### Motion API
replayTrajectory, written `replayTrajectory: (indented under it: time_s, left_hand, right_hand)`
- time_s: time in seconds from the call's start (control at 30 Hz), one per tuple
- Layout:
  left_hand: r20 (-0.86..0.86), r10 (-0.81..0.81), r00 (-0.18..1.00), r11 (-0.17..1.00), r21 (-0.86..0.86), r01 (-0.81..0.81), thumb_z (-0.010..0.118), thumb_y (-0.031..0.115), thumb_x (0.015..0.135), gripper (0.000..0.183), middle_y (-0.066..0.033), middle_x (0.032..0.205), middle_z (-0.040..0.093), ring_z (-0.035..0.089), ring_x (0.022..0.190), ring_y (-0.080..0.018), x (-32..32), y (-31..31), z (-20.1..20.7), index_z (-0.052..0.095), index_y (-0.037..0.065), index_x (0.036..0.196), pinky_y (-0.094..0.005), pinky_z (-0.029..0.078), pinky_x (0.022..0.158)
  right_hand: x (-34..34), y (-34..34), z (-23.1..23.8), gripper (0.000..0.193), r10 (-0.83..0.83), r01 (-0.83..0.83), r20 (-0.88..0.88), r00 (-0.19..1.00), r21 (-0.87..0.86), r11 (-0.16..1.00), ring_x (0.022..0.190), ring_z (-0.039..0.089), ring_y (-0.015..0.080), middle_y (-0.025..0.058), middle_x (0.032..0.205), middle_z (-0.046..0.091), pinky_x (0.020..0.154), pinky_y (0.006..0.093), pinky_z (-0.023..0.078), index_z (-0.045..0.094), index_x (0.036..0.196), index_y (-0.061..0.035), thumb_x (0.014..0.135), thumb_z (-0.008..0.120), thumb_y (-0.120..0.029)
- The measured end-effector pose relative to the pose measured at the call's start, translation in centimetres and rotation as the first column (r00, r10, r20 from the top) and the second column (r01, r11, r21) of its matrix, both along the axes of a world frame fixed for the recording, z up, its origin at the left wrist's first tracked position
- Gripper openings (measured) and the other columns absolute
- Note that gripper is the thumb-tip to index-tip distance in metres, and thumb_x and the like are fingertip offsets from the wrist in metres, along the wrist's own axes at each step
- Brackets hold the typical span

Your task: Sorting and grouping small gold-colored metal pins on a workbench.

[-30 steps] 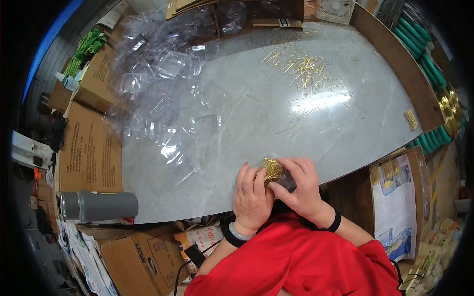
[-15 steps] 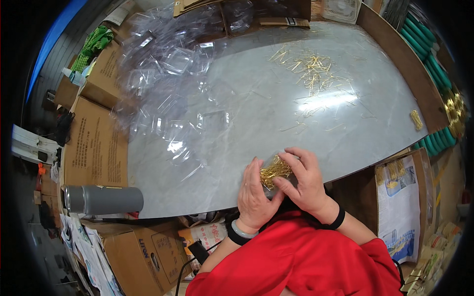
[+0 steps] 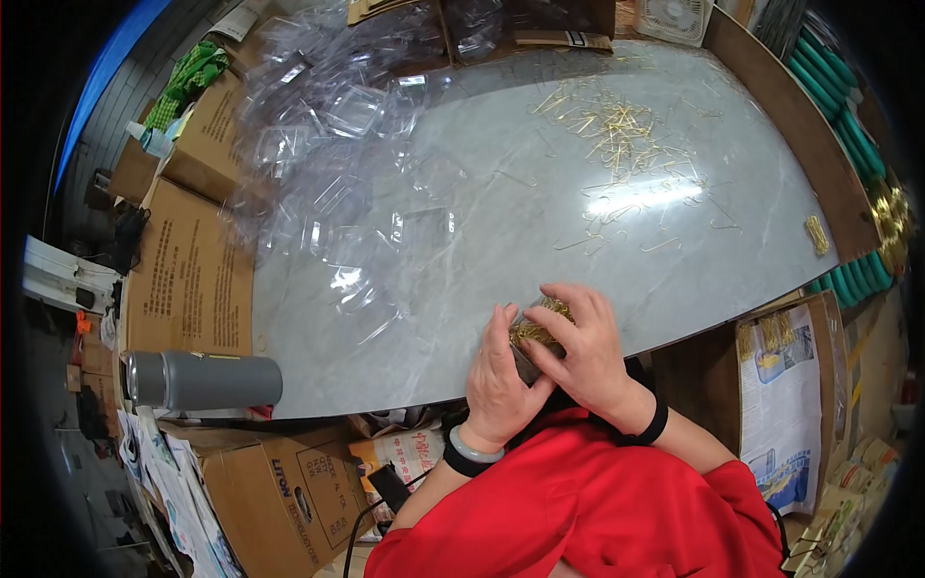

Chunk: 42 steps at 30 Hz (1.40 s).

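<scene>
Near the front edge of the table, my two hands cup a bunch of thin gold wire hooks (image 3: 532, 334) between them. My left hand (image 3: 501, 385) presses its side, fingers long and close together. Curved over the top and right of the bunch is my right hand (image 3: 590, 352), its fingers hiding much of it. Something greyish and see-through shows under the hooks, but I cannot make it out. Loose gold hooks (image 3: 617, 130) lie scattered at the far right of the tabletop. A small bundle of gold hooks (image 3: 817, 235) rests by the right edge.
Clear plastic boxes (image 3: 356, 111) are heaped on the left of the grey table (image 3: 501, 250). A grey bottle (image 3: 207, 380) lies at the front left corner beside cardboard boxes (image 3: 188, 279). A brown board (image 3: 790, 130) borders the right side. A white fan (image 3: 673, 19) stands far back.
My right hand's fingers have closed further over the bunch and cover more of it. The left hand stays nearly in place. The whole view has shifted slightly.
</scene>
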<state>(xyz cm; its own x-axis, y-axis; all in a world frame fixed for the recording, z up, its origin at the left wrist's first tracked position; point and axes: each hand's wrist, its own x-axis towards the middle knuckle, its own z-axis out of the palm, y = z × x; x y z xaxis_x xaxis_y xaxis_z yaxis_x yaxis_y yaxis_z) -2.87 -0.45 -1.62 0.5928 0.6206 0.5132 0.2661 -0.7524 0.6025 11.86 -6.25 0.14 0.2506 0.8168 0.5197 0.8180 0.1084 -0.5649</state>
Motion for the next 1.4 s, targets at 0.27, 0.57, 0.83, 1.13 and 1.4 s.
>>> replayTrajectory:
  time_s: [0.27, 0.57, 0.83, 1.13, 1.4]
  left_hand:
    - [0.094, -0.230, 0.969, 0.938, -0.242, 0.247, 0.079, 0.016, 0.078, 0.107, -0.0285, 0.152, 0.040, 0.043, 0.140, -0.0443, -2.1, 1.4, 1.4, 0.012, -0.005, 0.159, -0.0482, 0.037, 0.115]
    - [-0.050, -0.163, 0.985, 0.982, -0.102, 0.157, 0.074, 0.016, 0.082, 0.082, -0.0265, 0.148, 0.045, 0.042, 0.142, -0.0434, -1.6, 1.2, 1.1, 0.036, -0.005, 0.152, -0.0494, 0.037, 0.116]
    - [-0.096, -0.104, 0.990, 0.994, -0.031, 0.102, 0.070, 0.014, 0.091, 0.065, -0.0239, 0.146, 0.050, 0.047, 0.137, -0.0430, -0.7, 0.8, 1.3, 0.044, -0.003, 0.147, -0.0484, 0.039, 0.113]
    - [-0.141, -0.060, 0.988, 0.991, 0.111, 0.076, 0.064, 0.012, 0.092, 0.055, -0.0217, 0.144, 0.050, 0.047, 0.136, -0.0436, 0.0, 0.1, 0.6, 0.048, -0.002, 0.143, -0.0515, 0.039, 0.114]
    - [-0.184, -0.059, 0.981, 0.964, 0.245, 0.104, 0.067, 0.010, 0.089, 0.055, -0.0167, 0.141, 0.052, 0.045, 0.138, -0.0389, -0.1, 0.2, 0.2, 0.049, 0.000, 0.141, -0.0547, 0.039, 0.115]
  right_hand:
    - [1.0, 0.3, 1.4, 0.043, 0.088, -0.096, -0.077, 0.993, -0.103, 0.990, 0.114, 0.053, 0.0365, 0.0150, 0.131, 0.055, 0.097, 0.0464, 0.046, 0.067, 0.112, -0.0091, 0.075, 0.086, -0.021]
    - [2.1, -0.2, 0.2, 0.060, 0.168, -0.204, -0.315, 0.934, -0.085, 0.975, 0.123, 0.051, 0.0390, 0.0172, 0.136, 0.054, 0.105, 0.0475, 0.043, 0.060, 0.131, -0.0065, 0.080, 0.085, -0.025]
    - [4.8, -1.2, 1.7, 0.050, 0.233, -0.333, -0.422, 0.876, -0.178, 0.926, 0.114, 0.061, 0.0338, 0.0145, 0.134, 0.057, 0.096, 0.0391, 0.050, 0.059, 0.133, -0.0036, 0.087, 0.077, -0.012]
    - [1.1, -2.0, -0.4, 0.048, 0.042, -0.037, 0.117, 0.992, -0.043, 0.998, 0.127, 0.056, 0.0371, 0.0175, 0.144, 0.055, 0.108, 0.0486, 0.043, 0.057, 0.135, 0.0000, 0.088, 0.066, -0.004]
    - [1.3, -2.5, 0.7, 0.052, 0.131, -0.127, 0.042, 0.991, -0.095, 0.987, 0.130, 0.052, 0.0386, 0.0200, 0.140, 0.053, 0.109, 0.0491, 0.042, 0.052, 0.140, 0.0002, 0.091, 0.067, -0.008]
